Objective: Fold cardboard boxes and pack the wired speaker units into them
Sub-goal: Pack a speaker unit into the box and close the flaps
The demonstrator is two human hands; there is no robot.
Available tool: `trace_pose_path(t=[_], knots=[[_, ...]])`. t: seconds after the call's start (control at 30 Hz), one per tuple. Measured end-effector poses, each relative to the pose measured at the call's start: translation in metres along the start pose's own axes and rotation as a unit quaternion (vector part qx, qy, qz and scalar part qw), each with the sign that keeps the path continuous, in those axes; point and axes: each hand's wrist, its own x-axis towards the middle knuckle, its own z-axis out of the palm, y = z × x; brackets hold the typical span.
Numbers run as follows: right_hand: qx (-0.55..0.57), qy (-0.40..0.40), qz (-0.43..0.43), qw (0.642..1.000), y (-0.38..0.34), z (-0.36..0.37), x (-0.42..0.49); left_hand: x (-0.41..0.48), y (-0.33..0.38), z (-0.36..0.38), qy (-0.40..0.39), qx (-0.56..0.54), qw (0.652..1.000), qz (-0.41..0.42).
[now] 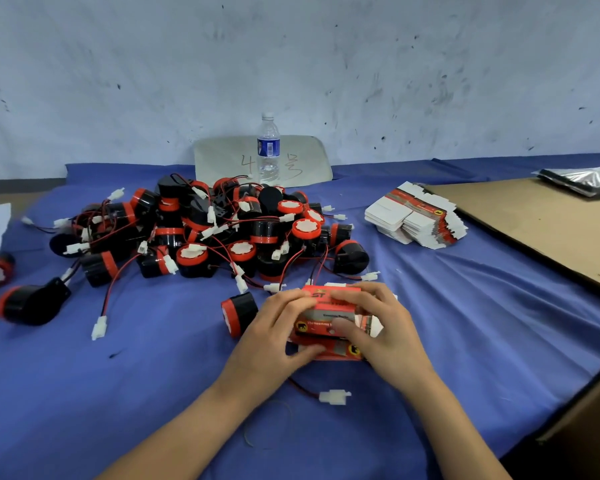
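A small red printed cardboard box (pixel 328 308) sits partly folded on the blue cloth in front of me. My left hand (pixel 278 330) grips its left side, thumb curled under the near flap. My right hand (pixel 378 323) holds its right side, fingers over the top and thumb on the front face. One black and red speaker unit (pixel 238 315) lies just left of the box. A red and black wire with a white plug (pixel 333 397) trails out below my hands. A big pile of wired speaker units (pixel 205 230) lies behind. Flat unfolded boxes (pixel 416 220) are stacked at the right.
A water bottle (pixel 268 150) stands at the back in front of a pale board (pixel 219 161) leaning on the wall. A brown cardboard sheet (pixel 541 223) covers the right of the table, a silvery bag (pixel 582 180) on it. Loose speaker units (pixel 32 303) lie at the left.
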Motion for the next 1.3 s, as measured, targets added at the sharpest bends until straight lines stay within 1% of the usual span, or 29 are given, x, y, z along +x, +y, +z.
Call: trace_pose_path(t=[0.07,0.1,0.13,0.23,0.27,0.4,0.5,0.57,0.63,0.7,0.83,1.07,1.23,1.3], knots=[[0.055,0.036,0.012,0.998,-0.008,-0.001,0.001,0.001,0.004,0.001,-0.004,-0.009,1.000,0.002],[0.073,0.036,0.022,0.996,-0.012,-0.002,0.001,0.001,0.006,0.001,0.003,-0.023,1.000,-0.005],[0.086,0.020,0.029,0.996,-0.014,-0.003,0.001,0.000,0.007,0.000,0.011,-0.041,0.999,-0.017],[0.116,-0.073,0.044,0.990,-0.016,-0.006,0.000,-0.002,0.008,-0.001,0.033,-0.080,0.995,-0.040],[0.120,-0.088,0.047,0.988,-0.016,-0.006,0.000,-0.002,0.008,-0.001,0.040,-0.087,0.994,-0.045],[0.109,-0.080,0.027,0.990,-0.013,-0.005,0.003,0.002,0.011,-0.003,0.037,-0.114,0.991,-0.061],[0.112,-0.076,0.050,0.990,-0.008,-0.006,0.004,0.003,0.006,0.000,0.017,-0.100,0.994,-0.046],[0.150,-0.065,0.069,0.984,-0.007,-0.003,0.004,0.002,0.005,-0.001,0.006,-0.119,0.991,-0.062],[0.211,-0.049,0.075,0.973,-0.008,0.000,0.005,0.003,0.006,-0.004,0.005,-0.173,0.979,-0.109],[0.260,-0.042,0.083,0.961,-0.008,0.000,0.004,0.002,0.007,-0.008,0.022,-0.222,0.966,-0.133],[0.297,-0.069,0.097,0.947,-0.010,0.000,0.003,0.001,0.010,-0.013,0.033,-0.261,0.954,-0.145],[0.304,-0.065,0.083,0.947,-0.012,-0.001,0.002,0.002,0.014,-0.017,0.009,-0.293,0.947,-0.130],[0.336,-0.095,0.102,0.931,-0.009,0.001,0.003,0.001,0.009,-0.014,-0.039,-0.323,0.931,-0.164],[0.337,-0.113,0.100,0.929,-0.008,0.004,0.002,0.001,0.008,-0.012,-0.037,-0.319,0.932,-0.166]])
